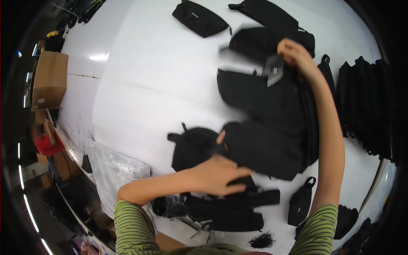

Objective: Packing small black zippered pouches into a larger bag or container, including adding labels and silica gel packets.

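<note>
A large black fabric bag (263, 144) lies in front of me, its panels spread and its edges partly blurred. My right hand (296, 53) reaches to its far end, with the fingers curled closed around its upper part. A grey hang tag (275, 70) dangles just below those fingertips. At the bag's near left corner is my left hand (219, 174), smeared by motion, its fingers spread and one fingertip touching the bag's edge. Beside that hand lies a smaller black bag (193, 144) with loops. Another dark bag (272, 40) is beyond the right hand.
Black pouches (202, 19) lie at the far side of the white table (140, 85). A row of black bags (365, 97) stands at the right. Clear plastic wrap (114, 170), a black pouch (301, 204) and black cords (262, 241) lie nearer. A person in red (49, 144) stands left by a carton (51, 78).
</note>
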The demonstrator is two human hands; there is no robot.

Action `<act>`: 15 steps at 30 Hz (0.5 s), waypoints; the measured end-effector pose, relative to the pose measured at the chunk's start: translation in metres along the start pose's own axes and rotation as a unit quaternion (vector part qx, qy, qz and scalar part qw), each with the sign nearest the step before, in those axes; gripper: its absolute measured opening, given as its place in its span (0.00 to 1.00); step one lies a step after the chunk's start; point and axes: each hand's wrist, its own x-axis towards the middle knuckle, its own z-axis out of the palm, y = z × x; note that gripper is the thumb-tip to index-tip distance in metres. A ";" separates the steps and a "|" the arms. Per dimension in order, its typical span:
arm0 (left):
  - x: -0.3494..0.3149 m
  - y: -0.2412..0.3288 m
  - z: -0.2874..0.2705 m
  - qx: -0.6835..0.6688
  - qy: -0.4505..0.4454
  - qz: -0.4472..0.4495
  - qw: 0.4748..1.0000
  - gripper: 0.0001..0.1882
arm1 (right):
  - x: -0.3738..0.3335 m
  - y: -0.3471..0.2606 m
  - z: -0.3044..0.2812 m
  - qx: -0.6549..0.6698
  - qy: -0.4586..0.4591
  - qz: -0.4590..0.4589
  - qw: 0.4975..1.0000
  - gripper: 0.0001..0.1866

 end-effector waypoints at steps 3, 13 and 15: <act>-0.021 0.019 -0.043 -0.123 -0.127 0.192 0.965 0.22 | -0.056 0.009 0.022 0.042 -0.049 0.032 0.997 0.09; 0.221 -0.099 -0.267 0.056 0.520 -0.110 0.845 0.56 | -0.115 0.019 0.033 0.293 0.016 0.086 0.952 0.08; 0.274 -0.096 -0.254 0.114 0.552 -0.078 0.822 0.52 | -0.115 0.029 0.028 0.386 -0.006 0.102 0.917 0.07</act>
